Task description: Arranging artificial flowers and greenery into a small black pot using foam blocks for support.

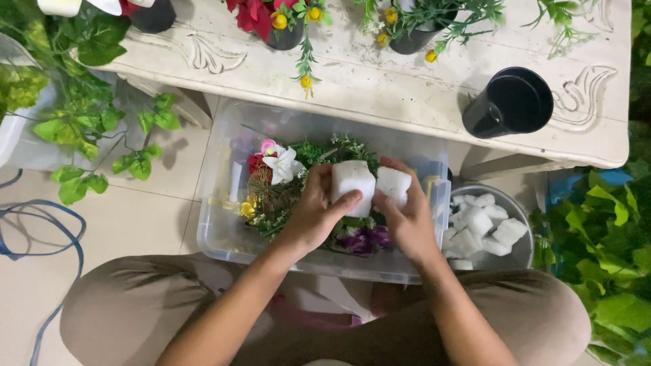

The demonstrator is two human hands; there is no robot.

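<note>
- My knees, in tan trousers, fill the bottom of the view, and both forearms reach forward from between them over the tiled floor.
- My left hand [313,215] is closed on a white, rounded rectangular foam block [352,181]: the thumb lies across its lower front face, the other fingers are wrapped behind its left edge, and the block stands roughly upright above my palm.
- My right hand [409,220] is closed on a second, smaller white foam block [393,186]: the thumb presses its lower left corner and the fingers curl over its top and right side.
- The two blocks are side by side and touch, or very nearly touch, between my hands.
- Both blocks are held above a clear rectangular plastic tub [224,203] on the floor, which holds artificial greenery, a white flower [282,165], red and yellow blooms and purple ones [366,238] just below my thumbs.
- Just right of the tub stands a round metal bowl [515,200] filled with more white foam pieces [483,227].
- Beyond the tub is a carved, off-white wooden worktop [380,88], with an empty black plastic pot [512,103] on its right end.
- Along its far edge stand dark pots of flowers and greenery [285,20].
- Leafy green vines [88,115] trail at left, and a blue cable [47,230] loops on the floor.
</note>
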